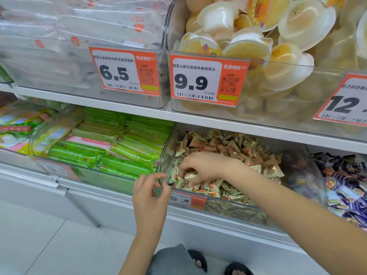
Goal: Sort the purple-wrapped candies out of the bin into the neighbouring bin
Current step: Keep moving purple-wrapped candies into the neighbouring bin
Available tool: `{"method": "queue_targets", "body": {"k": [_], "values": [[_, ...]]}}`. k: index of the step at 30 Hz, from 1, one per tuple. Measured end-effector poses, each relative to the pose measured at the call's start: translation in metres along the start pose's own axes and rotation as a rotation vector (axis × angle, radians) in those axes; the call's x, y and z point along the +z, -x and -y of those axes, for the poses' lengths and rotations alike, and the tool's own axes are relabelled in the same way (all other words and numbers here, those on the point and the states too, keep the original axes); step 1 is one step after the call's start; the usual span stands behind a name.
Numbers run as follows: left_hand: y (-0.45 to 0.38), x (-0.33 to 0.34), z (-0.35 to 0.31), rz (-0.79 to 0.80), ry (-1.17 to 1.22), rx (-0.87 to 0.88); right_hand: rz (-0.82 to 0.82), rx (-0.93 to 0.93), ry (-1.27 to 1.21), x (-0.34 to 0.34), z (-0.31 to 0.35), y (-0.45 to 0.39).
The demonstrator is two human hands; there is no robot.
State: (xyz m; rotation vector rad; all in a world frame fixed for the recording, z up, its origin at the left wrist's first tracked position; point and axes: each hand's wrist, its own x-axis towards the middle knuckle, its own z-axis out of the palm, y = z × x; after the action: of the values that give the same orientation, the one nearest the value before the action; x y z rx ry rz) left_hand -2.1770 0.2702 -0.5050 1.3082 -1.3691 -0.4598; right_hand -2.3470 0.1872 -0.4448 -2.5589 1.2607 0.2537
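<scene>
Right hand [200, 167] deep in clear plastic bin of beige-and-orange wrapped candies [228, 155], fingers curled round a few beige ones. Neighbouring bin w/ purple-wrapped candies [345, 187] just to its right. Left hand [149, 193] at bin's front-left corner, pinching a small dark scrap, poss. a purple wrapper; can't confirm.

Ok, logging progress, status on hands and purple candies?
Right hand digging in beige candy bin, gripping wrappers. Left hand pinching something small and dark at bin rim. Purple candy bin right, unobstructed.

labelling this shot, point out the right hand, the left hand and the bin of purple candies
right hand [206, 167], head view, on its back
left hand [148, 197], head view, on its back
bin of purple candies [345, 187], head view, on the wrappers piled inside
</scene>
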Motion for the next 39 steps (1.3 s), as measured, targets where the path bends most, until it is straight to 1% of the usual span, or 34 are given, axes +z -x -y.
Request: {"method": "queue_targets", "body": {"k": [5,8,11,13,15,17,19,22,24,25,27,29,30,31,34,35,36,39], "values": [[-0.001,0.000,0.004,0.007,0.013,0.020,-0.036,0.108,-0.183,-0.008,-0.031,0.024],[-0.002,0.001,0.005,0.003,0.011,0.017,-0.012,0.222,-0.125,-0.019,-0.045,0.040],[-0.002,0.000,0.005,0.003,0.019,0.023,0.030,0.297,-0.088,-0.021,-0.039,0.038],[-0.002,0.000,0.005,-0.006,0.020,0.025,-0.011,0.293,-0.047,-0.018,-0.025,0.027],[-0.002,0.000,0.004,-0.015,0.024,0.027,-0.088,0.301,0.003,-0.011,-0.012,0.015],[-0.002,0.000,0.003,-0.015,0.032,0.027,-0.133,0.265,-0.002,-0.003,-0.002,0.006],[-0.002,0.000,0.004,-0.012,0.034,0.028,-0.117,0.231,-0.037,0.004,0.006,-0.002],[-0.002,-0.001,0.003,0.001,0.044,0.030,-0.091,0.126,0.012,0.006,0.010,-0.011],[-0.002,-0.002,0.003,0.006,0.052,0.034,0.015,0.035,0.003,0.004,0.010,-0.016],[-0.002,-0.003,0.004,0.009,0.053,0.033,0.070,0.021,-0.011,0.005,0.009,-0.019],[-0.002,-0.003,0.005,0.018,0.048,0.033,0.122,0.033,0.008,0.008,0.009,-0.025],[-0.002,-0.005,0.006,0.031,0.043,0.028,0.105,0.042,0.067,0.010,0.009,-0.029],[-0.003,-0.007,0.005,0.043,0.039,0.022,0.058,0.050,0.056,0.011,0.008,-0.029],[-0.004,-0.009,0.005,0.058,0.030,0.026,-0.013,0.062,-0.017,0.010,0.007,-0.025],[-0.008,-0.015,0.001,0.105,-0.039,0.078,-0.272,0.107,-0.483,-0.001,0.008,-0.008],[-0.011,-0.017,-0.002,0.123,-0.083,0.093,-0.321,0.106,-0.603,-0.005,0.011,-0.004],[-0.013,-0.018,-0.005,0.140,-0.126,0.097,-0.335,0.096,-0.685,-0.009,0.015,-0.001],[-0.017,-0.019,-0.016,0.126,-0.182,0.089,-0.273,0.048,-0.881,-0.011,0.033,-0.002]]}}
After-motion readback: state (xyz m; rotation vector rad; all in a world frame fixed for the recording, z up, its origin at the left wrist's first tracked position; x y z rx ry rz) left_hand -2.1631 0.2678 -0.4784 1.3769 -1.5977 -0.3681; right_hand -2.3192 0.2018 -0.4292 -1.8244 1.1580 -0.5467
